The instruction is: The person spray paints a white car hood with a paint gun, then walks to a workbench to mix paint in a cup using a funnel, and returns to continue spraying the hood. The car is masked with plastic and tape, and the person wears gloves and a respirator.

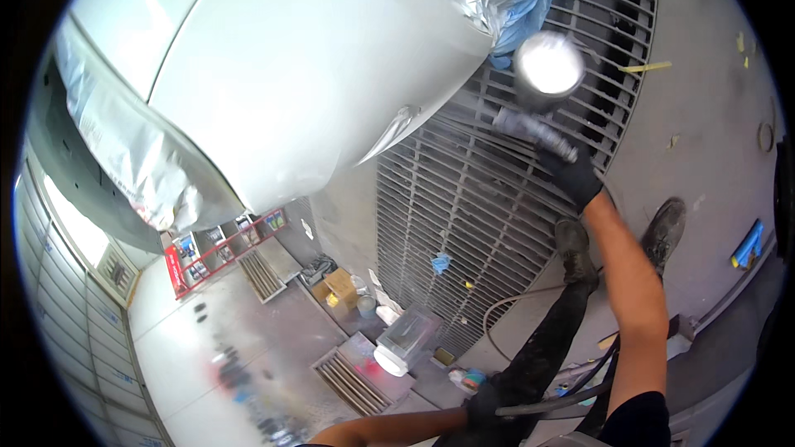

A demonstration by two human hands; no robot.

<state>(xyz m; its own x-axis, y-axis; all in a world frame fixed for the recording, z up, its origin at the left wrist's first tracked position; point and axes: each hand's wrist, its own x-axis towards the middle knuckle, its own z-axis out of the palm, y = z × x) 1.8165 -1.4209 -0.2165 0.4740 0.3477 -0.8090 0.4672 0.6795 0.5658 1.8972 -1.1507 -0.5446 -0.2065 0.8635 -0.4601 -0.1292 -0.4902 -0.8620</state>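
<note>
My right hand, in a black glove, grips a spray gun topped by a round cup with a bright white lid. The gun is blurred and points left at the lower edge of a glossy pale car body panel, apart from it. A faint haze shows between the two. Low in the picture, my left hand, also black-gloved, is closed around a dark hose close to my leg; its fingers are partly hidden. Crinkled blue and silver masking film covers the part beside the panel.
Silver masking film hangs along the panel's left side. A slatted floor grate runs beneath. A clear bin, a cardboard box and a red-edged shelf stand at lower left. The hose loops near my shoes.
</note>
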